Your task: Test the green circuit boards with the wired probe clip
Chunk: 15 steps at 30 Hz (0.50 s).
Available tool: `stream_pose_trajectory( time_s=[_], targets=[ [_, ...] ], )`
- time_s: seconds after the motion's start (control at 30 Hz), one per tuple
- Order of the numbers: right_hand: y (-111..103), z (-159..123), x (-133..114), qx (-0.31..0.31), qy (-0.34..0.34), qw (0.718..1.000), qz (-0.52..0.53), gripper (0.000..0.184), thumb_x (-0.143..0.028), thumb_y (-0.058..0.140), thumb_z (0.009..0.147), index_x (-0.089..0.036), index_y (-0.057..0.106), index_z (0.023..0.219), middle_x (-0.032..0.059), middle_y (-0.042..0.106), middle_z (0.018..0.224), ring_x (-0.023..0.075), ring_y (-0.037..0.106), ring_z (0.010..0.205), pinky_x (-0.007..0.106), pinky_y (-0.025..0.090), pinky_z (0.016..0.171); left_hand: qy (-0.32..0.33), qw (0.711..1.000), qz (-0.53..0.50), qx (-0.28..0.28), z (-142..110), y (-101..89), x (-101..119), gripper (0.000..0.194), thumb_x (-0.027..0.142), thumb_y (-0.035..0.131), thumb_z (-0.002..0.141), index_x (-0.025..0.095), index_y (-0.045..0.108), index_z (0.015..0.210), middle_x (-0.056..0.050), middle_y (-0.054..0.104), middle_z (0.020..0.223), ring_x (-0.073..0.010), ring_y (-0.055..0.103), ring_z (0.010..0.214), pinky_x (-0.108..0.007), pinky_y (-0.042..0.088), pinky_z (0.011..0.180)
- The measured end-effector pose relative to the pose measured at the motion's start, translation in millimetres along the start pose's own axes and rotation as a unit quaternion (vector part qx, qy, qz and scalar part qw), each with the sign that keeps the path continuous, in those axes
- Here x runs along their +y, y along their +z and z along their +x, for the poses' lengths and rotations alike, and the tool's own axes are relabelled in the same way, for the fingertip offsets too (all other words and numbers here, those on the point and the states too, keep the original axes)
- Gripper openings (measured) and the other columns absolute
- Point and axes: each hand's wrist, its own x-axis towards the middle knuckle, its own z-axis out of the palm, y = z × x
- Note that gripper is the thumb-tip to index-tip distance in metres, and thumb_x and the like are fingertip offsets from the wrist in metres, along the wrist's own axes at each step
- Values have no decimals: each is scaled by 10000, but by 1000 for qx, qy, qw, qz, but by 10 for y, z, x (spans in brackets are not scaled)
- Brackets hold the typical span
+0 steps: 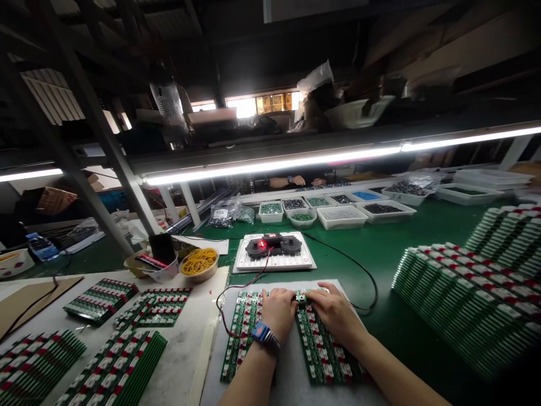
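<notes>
My left hand (pixel 279 311), with a blue-faced watch (pixel 265 334) on its wrist, has its fingers closed at the left side of a small green circuit board (pixel 301 298). From the other side my right hand (pixel 336 313) grips the same piece, fingertips bent around its edge. Beneath the hands lie two panels of green circuit boards with white and red parts: a left panel (pixel 236 344) and a right panel (pixel 323 352). Just beyond them sits a white tray-like stand (pixel 274 262) carrying a black device (pixel 274 246) with a lit red display. My fingers partly cover the small board.
Tall stacks of green boards (pixel 456 299) stand at right. More board stacks (pixel 114 369) lie at left, near a bowl of yellow rubber bands (pixel 199 263). Bins of small parts (pixel 342 216) line the back. A black cable (pixel 359 262) crosses the green table. Another person's hands (pixel 298 180) show behind.
</notes>
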Motion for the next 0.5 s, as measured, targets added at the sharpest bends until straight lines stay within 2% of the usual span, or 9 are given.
stream_pose_trajectory(
  time_s=[0.23,0.5],
  targets=[
    [14,20,15,34,-24,999,2,290,-81,489,877,-201,688,1049,31,711,1069,302,513,1128,476,443,949,3,1000,2,5,-21,-1,-5,280,173,466,907,270,671,1072,-34,691,1053,-257,567,1046,-601,316,1040],
    [34,18,25,43,-23,999,-2,273,-71,496,878,-198,678,1036,34,718,1025,300,511,1125,471,448,936,7,1000,4,24,-3,-22,14,203,275,568,867,240,709,1009,-40,681,1015,-262,514,1066,-450,367,995]
  ],
)
